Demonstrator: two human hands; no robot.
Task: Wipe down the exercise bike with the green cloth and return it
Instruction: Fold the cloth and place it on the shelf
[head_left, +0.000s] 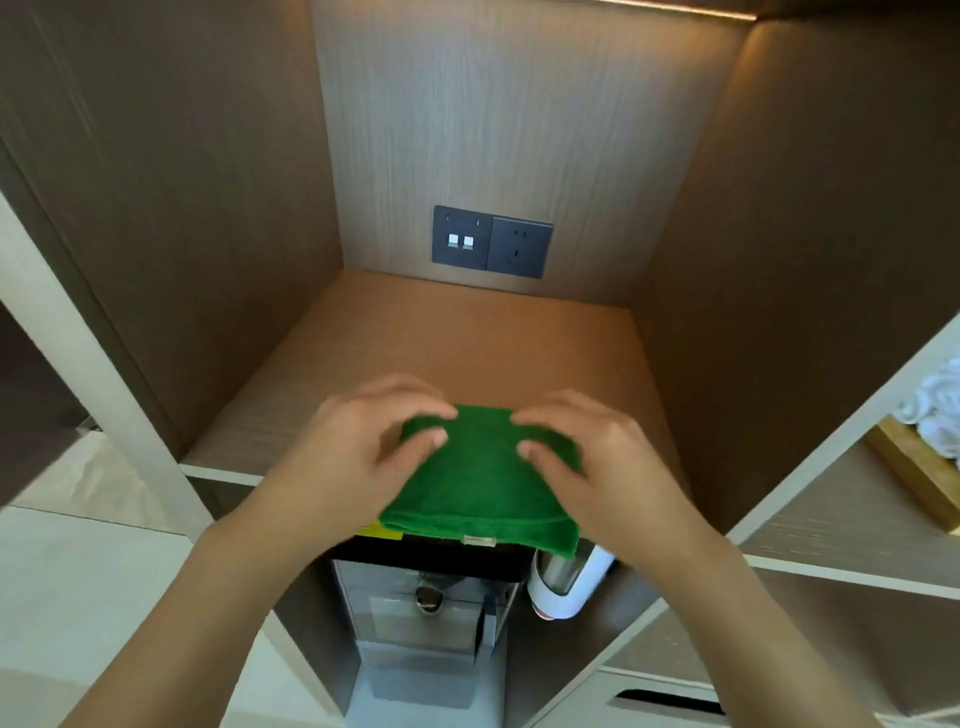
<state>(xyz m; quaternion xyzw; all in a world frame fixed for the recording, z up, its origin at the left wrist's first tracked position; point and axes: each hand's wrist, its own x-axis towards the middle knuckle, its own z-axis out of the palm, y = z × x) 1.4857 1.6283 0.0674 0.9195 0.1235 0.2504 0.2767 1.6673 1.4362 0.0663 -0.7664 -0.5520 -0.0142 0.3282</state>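
The folded green cloth (483, 483) lies level at the front of a wooden shelf niche (467, 343), its near edge reaching out past the shelf's front lip. My left hand (353, 457) holds its left side and my right hand (597, 467) holds its right side. On both hands the thumb and forefinger tips rest on top of the cloth, and the other fingers are hidden. The exercise bike is not in view.
A dark socket panel (492, 241) sits on the niche's back wall. Below the shelf stand a steel machine (426, 603) and a white kettle (566, 582). A wooden tray with white rolled towels (930, 447) is on the right-hand shelf.
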